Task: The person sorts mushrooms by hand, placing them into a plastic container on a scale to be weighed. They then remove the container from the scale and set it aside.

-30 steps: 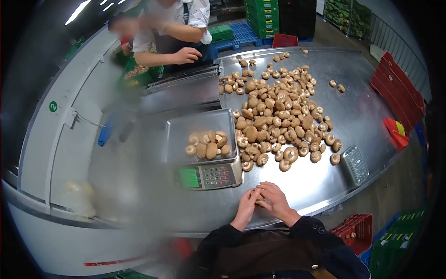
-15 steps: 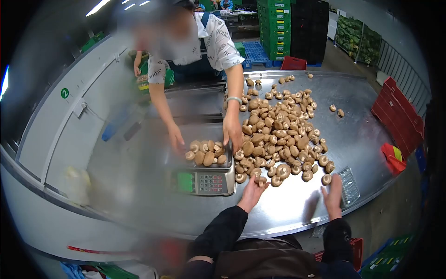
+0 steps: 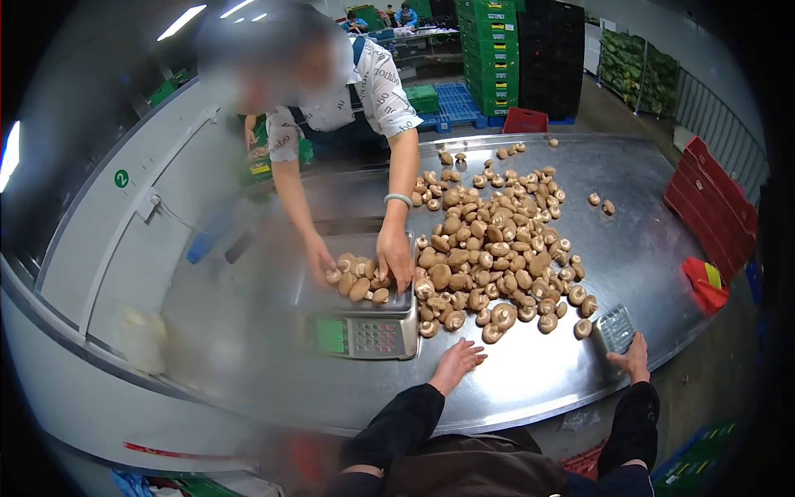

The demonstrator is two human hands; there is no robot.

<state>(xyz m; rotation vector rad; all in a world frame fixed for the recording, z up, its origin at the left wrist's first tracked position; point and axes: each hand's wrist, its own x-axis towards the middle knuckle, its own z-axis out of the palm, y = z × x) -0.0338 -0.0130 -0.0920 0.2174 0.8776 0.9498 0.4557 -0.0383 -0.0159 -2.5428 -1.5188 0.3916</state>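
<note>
My left hand (image 3: 458,364) is empty, its fingers apart, over the steel table just in front of the shiitake mushrooms (image 3: 497,240). At the near end of a clear plastic tray (image 3: 614,328), my right hand (image 3: 633,359) grips it between thumb and fingers. The tray stands to the right of the heap, tilted. Across the table, a co-worker's hands (image 3: 395,255) are at several shiitakes (image 3: 359,288) on the weighing scale (image 3: 377,340). One of those hands partly covers the mushrooms there.
The steel table (image 3: 530,373) has a raised rim. Red crates (image 3: 710,211) stand at its right edge, with a red and yellow item (image 3: 704,283) beside them. Two loose mushrooms (image 3: 602,204) lie off to the right. Green crates (image 3: 490,58) are stacked behind.
My left hand has let go of a mushroom and drawn back slightly. My right hand has moved right and taken hold of the plastic tray, which has turned. The co-worker's hands have closed in on the scale's mushrooms.
</note>
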